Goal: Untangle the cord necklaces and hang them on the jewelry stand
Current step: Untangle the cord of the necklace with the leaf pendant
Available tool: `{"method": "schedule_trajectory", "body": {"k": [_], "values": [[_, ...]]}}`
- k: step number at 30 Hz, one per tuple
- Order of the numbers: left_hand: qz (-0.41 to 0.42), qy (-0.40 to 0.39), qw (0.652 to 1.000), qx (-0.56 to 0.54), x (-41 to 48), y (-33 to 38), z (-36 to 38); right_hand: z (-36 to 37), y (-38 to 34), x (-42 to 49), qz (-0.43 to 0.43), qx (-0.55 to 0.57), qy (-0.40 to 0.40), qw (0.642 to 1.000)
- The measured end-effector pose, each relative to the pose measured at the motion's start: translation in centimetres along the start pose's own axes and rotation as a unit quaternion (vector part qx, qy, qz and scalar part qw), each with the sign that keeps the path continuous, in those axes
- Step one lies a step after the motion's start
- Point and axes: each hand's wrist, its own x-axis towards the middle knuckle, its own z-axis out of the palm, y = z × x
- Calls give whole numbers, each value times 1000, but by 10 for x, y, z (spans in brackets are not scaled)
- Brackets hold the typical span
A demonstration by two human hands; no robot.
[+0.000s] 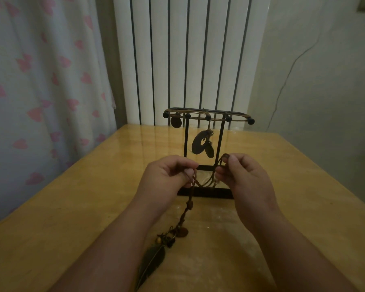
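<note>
A black metal jewelry stand [185, 142] rises at the middle of the wooden table [72, 207]. Cord necklaces hang on its top pegs, with a round brown disc [176, 122] at the left and a dark ring pendant [200, 144] in the middle. In front of the stand, my left hand [167, 175] and my right hand [243, 173] each pinch the brown cord of another necklace [187, 209]. Its cord sags between my hands. Below my left hand trail its beads and a dark feather pendant [151, 261], near the table top.
A white ribbed radiator [190, 60] stands behind the table. A pale curtain with pink hearts [40, 81] hangs at the left. A plain wall with a thin wire [287, 76] is at the right. The table's far edge lies just behind the stand.
</note>
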Motion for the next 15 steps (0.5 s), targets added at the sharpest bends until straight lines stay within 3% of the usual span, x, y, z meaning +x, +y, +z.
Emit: {"method": "schedule_trajectory", "body": {"k": [4,7,11,15], "values": [[5,23,1000,-3,1,0,0,0,2,0,-27,-23,-23,999],[8,43,999,18,2,-1,0,0,9,1,-57,-144,-20,988],[0,55,998,39,2,-2,-1,1,8,-1,-15,-193,-32,981],[-1,62,997,40,4,-3,-1,4,6,-5,43,-199,-129,970]]}}
